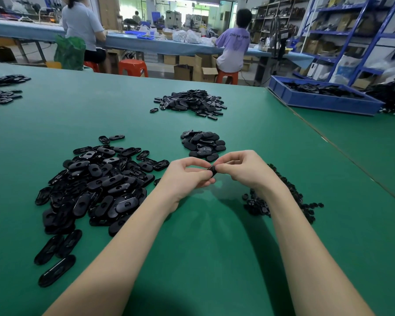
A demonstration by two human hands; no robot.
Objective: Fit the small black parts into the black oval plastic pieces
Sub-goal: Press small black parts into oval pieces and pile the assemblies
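Note:
Both hands meet above the green table (203, 236). My left hand (185, 176) and my right hand (244, 169) together pinch one black oval piece (212, 171), mostly hidden by the fingertips. A big heap of black oval plastic pieces (94, 188) lies to the left of my left forearm. A pile of small black parts (285, 201) lies under and behind my right wrist, partly hidden by it. A smaller stack of oval pieces (203, 144) sits just beyond my hands.
Another heap of black pieces (189, 102) lies farther back, and more piles (2, 92) at the far left edge. A blue bin (322, 96) of black parts stands at the back right. Two people sit at a far bench, backs turned.

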